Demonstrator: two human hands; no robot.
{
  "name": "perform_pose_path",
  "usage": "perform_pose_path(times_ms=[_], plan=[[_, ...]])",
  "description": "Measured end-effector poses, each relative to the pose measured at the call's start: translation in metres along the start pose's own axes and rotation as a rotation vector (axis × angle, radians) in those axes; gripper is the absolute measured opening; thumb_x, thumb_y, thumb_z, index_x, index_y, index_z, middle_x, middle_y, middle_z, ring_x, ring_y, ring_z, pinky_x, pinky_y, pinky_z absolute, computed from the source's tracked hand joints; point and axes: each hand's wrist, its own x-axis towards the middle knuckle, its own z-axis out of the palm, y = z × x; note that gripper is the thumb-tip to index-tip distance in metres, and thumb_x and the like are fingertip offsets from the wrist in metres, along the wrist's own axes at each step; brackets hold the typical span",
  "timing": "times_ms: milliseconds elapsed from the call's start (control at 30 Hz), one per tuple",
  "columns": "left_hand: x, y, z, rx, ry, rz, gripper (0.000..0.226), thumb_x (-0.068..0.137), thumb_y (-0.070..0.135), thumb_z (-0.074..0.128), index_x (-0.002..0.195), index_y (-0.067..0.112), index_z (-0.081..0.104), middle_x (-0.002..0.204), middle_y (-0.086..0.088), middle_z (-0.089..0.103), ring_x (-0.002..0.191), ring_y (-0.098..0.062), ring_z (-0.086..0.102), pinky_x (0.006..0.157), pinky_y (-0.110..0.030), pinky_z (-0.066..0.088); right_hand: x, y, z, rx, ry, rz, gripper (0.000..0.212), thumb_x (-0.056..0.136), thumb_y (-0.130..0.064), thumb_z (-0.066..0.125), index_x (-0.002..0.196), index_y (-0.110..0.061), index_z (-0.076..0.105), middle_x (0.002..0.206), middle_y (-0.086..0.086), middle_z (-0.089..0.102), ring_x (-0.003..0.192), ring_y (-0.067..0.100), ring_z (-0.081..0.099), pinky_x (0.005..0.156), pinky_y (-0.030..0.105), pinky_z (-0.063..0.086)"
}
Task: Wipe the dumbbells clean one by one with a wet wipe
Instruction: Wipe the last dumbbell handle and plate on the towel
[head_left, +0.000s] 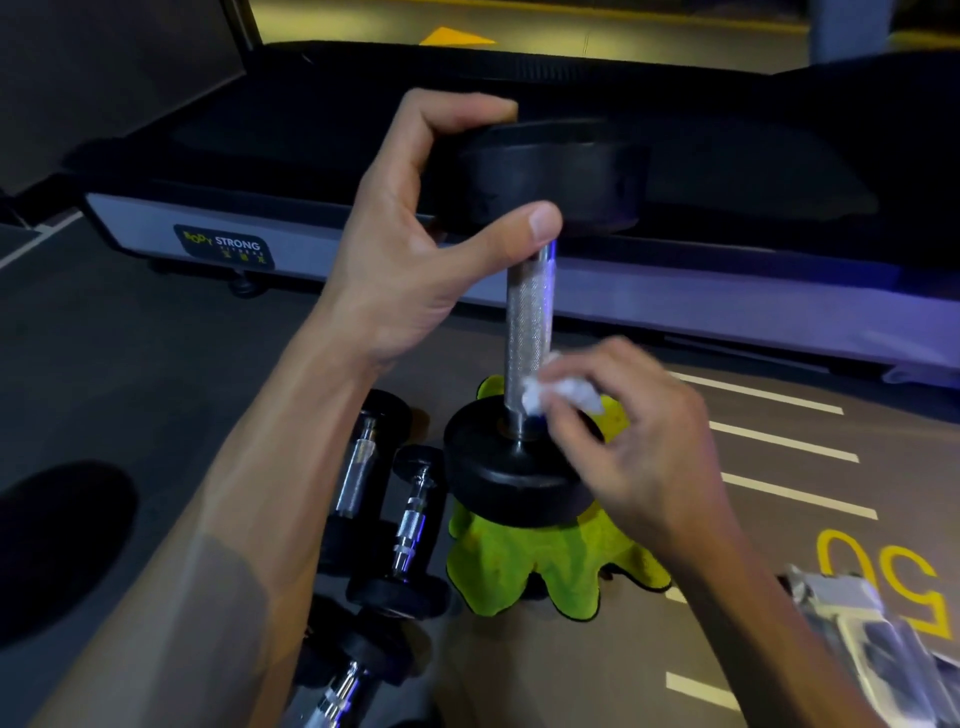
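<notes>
Floor dumbbells (374, 519): 3 lie packed together at lower left, just beside the green cloth (524, 566).
Right hand (628, 447): pinches the white wet wipe (563, 392) against the bar's foot.
Upright dumbbell (527, 322): stands on the cloth, lower plate overhanging its edge.
Left hand (415, 228): grips the top plate's rim.
Treadmill (363, 249): walls off the far side; striped floor lies open rightward.

Upright dumbbell on a cloth, others to its left

The dumbbell (524, 312) stands on end on a cloth (519, 566) spread on the floor (156, 364). The left hand (415, 234) is at its top weight, the right hand (623, 441) with the wipe (561, 392) low against the handle. Three smaller dumbbells (405, 514) lie just left of the cloth (one nearest the camera). The treadmill (675, 291) stands behind, and a packet (857, 623) lies at right.
</notes>
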Motion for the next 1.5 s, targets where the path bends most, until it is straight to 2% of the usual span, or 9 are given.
perform_pose_path(times_ms=[133,367,567,667,833,1033,1167,1300,1500], plan=[[0.0,0.0,0.0,-0.02,-0.023,-0.011,0.05,0.089,0.023,0.081,0.129,0.018,0.051,0.13,-0.004,0.059,0.117,-0.009,0.061,0.1,-0.029,0.049,0.022,-0.001,-0.001,0.37,0.136,0.24,0.024,0.091,-0.01,0.08,0.109,-0.019,0.066,0.099,-0.009,0.073,0.099,0.013,0.073,0.09,0.031,0.057],[0.0,-0.004,0.0,-0.15,-0.016,-0.03,0.051,0.085,0.022,0.076,0.128,0.014,0.049,0.136,-0.01,0.055,0.122,-0.013,0.058,0.104,-0.035,0.048,0.033,0.009,0.009,0.668,-0.189,0.31,0.038,0.094,-0.011,0.069,0.132,-0.009,0.065,0.124,0.003,0.077,0.116,0.014,0.073,0.099,0.026,0.056],[-0.008,0.003,0.003,-0.051,-0.042,-0.008,0.07,0.076,0.023,0.087,0.129,0.015,0.043,0.137,-0.013,0.052,0.125,-0.017,0.058,0.107,-0.045,0.052,0.033,0.014,0.015,0.75,-0.304,0.267,0.028,0.103,-0.013,0.055,0.123,0.005,0.061,0.111,0.02,0.073,0.104,0.021,0.07,0.096,0.043,0.054],[-0.009,0.011,0.004,0.166,-0.007,0.011,0.077,0.075,0.036,0.095,0.129,0.014,0.045,0.136,-0.009,0.055,0.124,-0.02,0.06,0.101,-0.056,0.055,0.033,0.014,0.016,0.753,-0.303,0.237,0.026,0.105,-0.012,0.05,0.121,0.007,0.058,0.105,0.008,0.075,0.1,0.015,0.071,0.093,0.031,0.055],[-0.012,0.024,0.009,0.253,0.053,0.049,0.077,0.069,0.041,0.099,0.124,0.015,0.053,0.128,0.0,0.063,0.118,-0.02,0.063,0.091,-0.051,0.059,0.027,0.013,0.016,0.741,-0.231,0.201,0.018,0.105,-0.002,0.049,0.115,0.001,0.064,0.098,-0.004,0.074,0.092,0.006,0.068,0.086,0.021,0.052],[-0.008,0.032,0.011,0.148,0.031,0.081,0.077,0.064,0.037,0.099,0.121,0.014,0.054,0.129,-0.005,0.064,0.121,-0.024,0.064,0.092,-0.055,0.059,0.022,0.007,0.007,0.717,-0.131,0.203,0.02,0.105,-0.007,0.056,0.122,-0.003,0.066,0.109,0.012,0.075,0.103,0.017,0.07,0.093,0.03,0.052],[-0.004,0.025,0.013,0.048,-0.091,0.078,0.076,0.07,0.024,0.097,0.128,0.013,0.049,0.135,-0.017,0.057,0.126,-0.031,0.06,0.101,-0.059,0.054,0.015,0.0,-0.008,0.571,-0.072,0.2,0.021,0.102,-0.008,0.06,0.121,-0.014,0.069,0.109,-0.001,0.078,0.105,0.012,0.073,0.092,0.028,0.055],[-0.004,0.025,0.014,0.217,-0.163,0.03,0.067,0.081,0.034,0.091,0.137,0.019,0.057,0.135,-0.003,0.06,0.125,-0.024,0.061,0.104,-0.048,0.053,0.009,0.0,-0.004,0.555,0.015,0.299,0.032,0.1,-0.008,0.062,0.131,-0.016,0.067,0.116,-0.01,0.079,0.108,0.008,0.074,0.092,0.021,0.056],[-0.001,0.025,0.007,0.233,-0.14,-0.059,0.062,0.084,0.04,0.084,0.138,0.022,0.058,0.132,0.006,0.064,0.121,-0.012,0.064,0.102,-0.037,0.056,0.001,-0.002,-0.007,0.413,-0.037,0.324,0.033,0.106,-0.022,0.058,0.137,-0.035,0.063,0.125,-0.02,0.074,0.122,0.004,0.068,0.108,0.038,0.052]])
